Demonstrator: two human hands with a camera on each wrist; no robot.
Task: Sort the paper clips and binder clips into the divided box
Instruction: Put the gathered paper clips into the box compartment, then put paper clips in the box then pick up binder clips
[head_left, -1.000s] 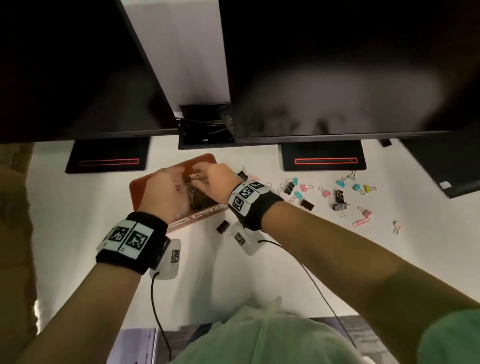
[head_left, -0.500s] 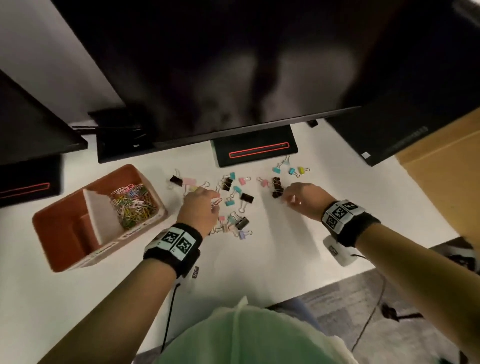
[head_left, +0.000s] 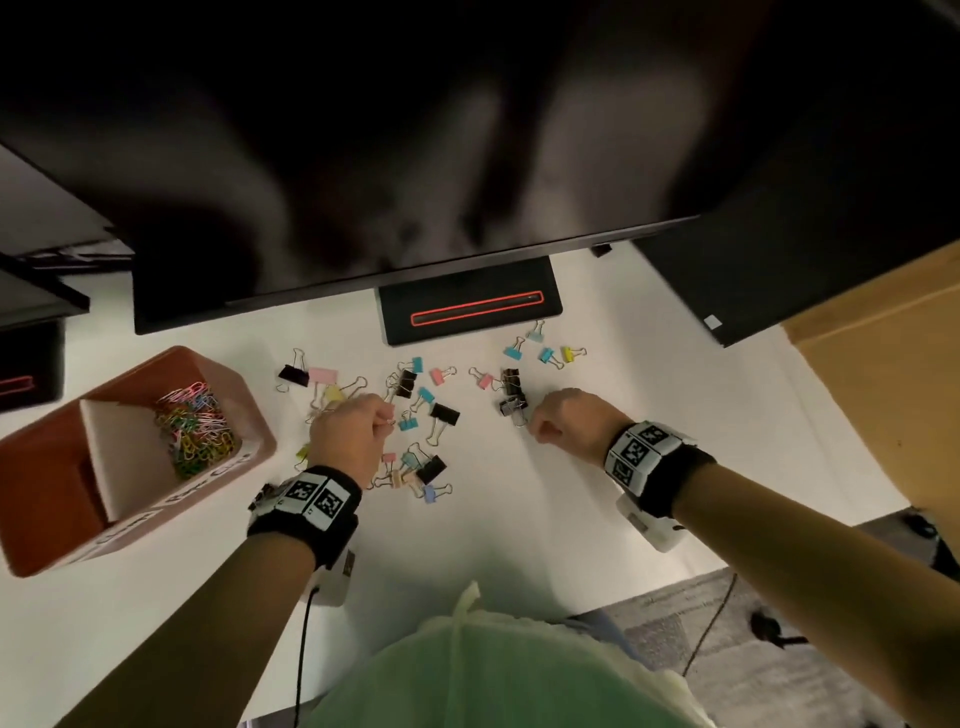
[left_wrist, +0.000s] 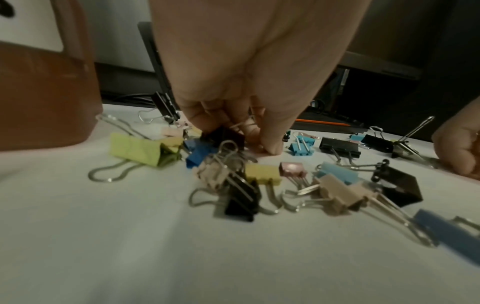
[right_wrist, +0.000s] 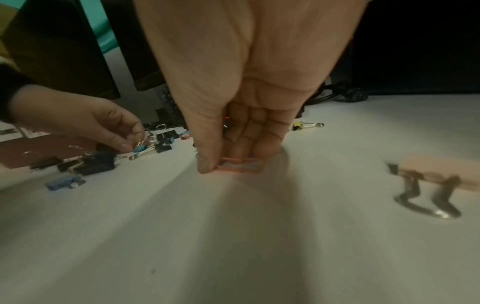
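The brown divided box (head_left: 130, 371) stands at the left of the white table; its right compartment holds a pile of coloured paper clips (head_left: 195, 426). Several binder clips (head_left: 444, 413) lie scattered right of it. My left hand (head_left: 384, 418) hovers low over them, fingers curled, pinching a pale paper clip (left_wrist: 244, 123). My right hand (head_left: 532, 428) is further right, beside two black binder clips (head_left: 511, 387). In the right wrist view its thumb and fingers (right_wrist: 207, 164) pinch an orange paper clip (right_wrist: 241, 165) that lies flat on the table.
Dark monitors overhang the back of the table; a black stand base (head_left: 470, 312) with a red line sits behind the clips. More binder clips (head_left: 545, 356) lie at the back right. A wooden surface (head_left: 883, 389) borders the table's right edge.
Both hands left the box and swung right to the scattered clips. Since half a second ago they have stayed there, each with fingers closed on a paper clip.
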